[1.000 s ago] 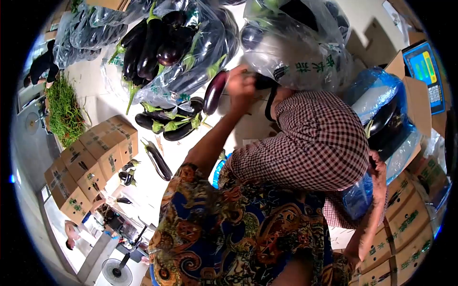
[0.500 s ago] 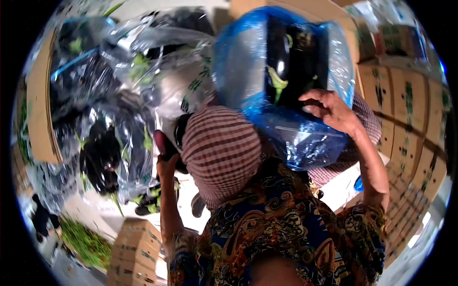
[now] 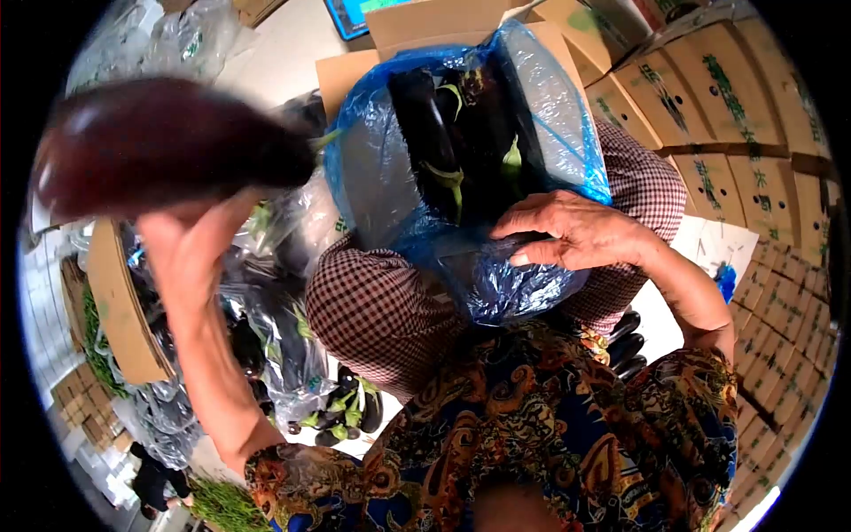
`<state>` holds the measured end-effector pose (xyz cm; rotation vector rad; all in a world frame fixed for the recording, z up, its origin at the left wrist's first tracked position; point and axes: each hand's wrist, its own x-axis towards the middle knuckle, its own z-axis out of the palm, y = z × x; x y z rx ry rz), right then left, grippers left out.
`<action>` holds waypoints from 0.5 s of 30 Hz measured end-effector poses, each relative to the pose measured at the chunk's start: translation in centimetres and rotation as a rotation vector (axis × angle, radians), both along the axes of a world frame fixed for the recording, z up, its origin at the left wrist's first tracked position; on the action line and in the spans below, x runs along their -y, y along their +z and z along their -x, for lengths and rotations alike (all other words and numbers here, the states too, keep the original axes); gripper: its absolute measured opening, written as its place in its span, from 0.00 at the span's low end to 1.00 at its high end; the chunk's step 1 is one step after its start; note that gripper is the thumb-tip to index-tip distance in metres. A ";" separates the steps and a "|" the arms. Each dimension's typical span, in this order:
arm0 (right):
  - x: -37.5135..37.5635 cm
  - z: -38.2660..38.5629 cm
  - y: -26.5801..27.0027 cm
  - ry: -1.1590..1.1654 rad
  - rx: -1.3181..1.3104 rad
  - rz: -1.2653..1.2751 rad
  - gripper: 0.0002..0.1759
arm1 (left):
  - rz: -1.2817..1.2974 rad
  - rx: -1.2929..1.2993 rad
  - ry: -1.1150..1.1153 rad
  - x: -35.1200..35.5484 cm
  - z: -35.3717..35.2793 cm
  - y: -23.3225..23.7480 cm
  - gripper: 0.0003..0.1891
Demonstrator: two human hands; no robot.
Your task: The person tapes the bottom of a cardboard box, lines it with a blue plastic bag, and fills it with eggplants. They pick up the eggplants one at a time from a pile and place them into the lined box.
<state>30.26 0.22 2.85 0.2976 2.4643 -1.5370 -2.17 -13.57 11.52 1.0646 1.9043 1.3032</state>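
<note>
My left hand (image 3: 191, 235) is raised at the left, closed around a large, dark purple eggplant (image 3: 168, 146) close to the camera; its stem points right. Over the near edge of a blue plastic bag (image 3: 368, 155) is my right hand (image 3: 572, 232), its thumb and fingers apart. It is beside the eggplants (image 3: 461, 146) lying in the bag, and nothing shows in its grasp. The bag lines an open cardboard box (image 3: 425, 25) between my knees.
Clear plastic bags of eggplants (image 3: 284, 346) lie at the left by a cardboard flap (image 3: 124, 301). Loose eggplants (image 3: 350, 408) are on the floor near my knee. Stacked cartons (image 3: 709, 97) stand at the right. A person in dark clothing (image 3: 155, 479) is at the lower left.
My left hand has lifted the eggplant from beside my knee up toward the camera. My right hand stays by the bag's near edge. The view has shifted.
</note>
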 end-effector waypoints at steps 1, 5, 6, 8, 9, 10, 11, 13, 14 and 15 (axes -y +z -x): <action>-0.4 -0.5 -0.4 -0.002 -0.027 0.011 0.23 | 0.046 -0.135 -0.129 -2.3 -0.5 -0.7 0.25; -1.3 -2.0 -0.1 -0.220 0.091 0.099 0.19 | -0.413 -0.304 -0.775 -10.2 -5.9 -5.2 0.28; -1.3 -2.8 -2.1 -0.281 0.011 0.144 0.17 | -0.491 -0.484 -0.810 -11.3 -7.2 -6.9 0.28; -1.7 -3.1 -2.7 -0.368 -0.044 0.212 0.16 | -0.410 -0.887 -0.925 -12.2 -8.5 -10.6 0.27; -1.9 -2.9 -2.6 -0.399 -0.056 0.203 0.16 | -0.392 -0.951 -1.004 -12.5 -8.9 -12.4 0.26; -1.9 -3.0 -2.5 -0.410 0.010 0.170 0.17 | -0.373 -1.015 -1.086 -12.5 -9.3 -14.0 0.26; -2.0 -3.2 -2.5 -0.419 0.076 0.137 0.19 | -0.334 -0.995 -1.127 -12.2 -9.9 -14.9 0.27; -1.9 -3.4 -2.7 -0.413 0.092 0.049 0.22 | -0.230 -0.889 -1.119 -12.1 -10.0 -15.8 0.28; -1.9 -3.3 -2.4 -0.399 0.115 0.032 0.23 | -0.177 -0.834 -1.109 -11.9 -9.9 -16.2 0.29; -2.1 -3.1 -1.8 -0.382 0.136 0.012 0.24 | -0.213 -0.773 -1.062 -11.7 -9.3 -16.9 0.30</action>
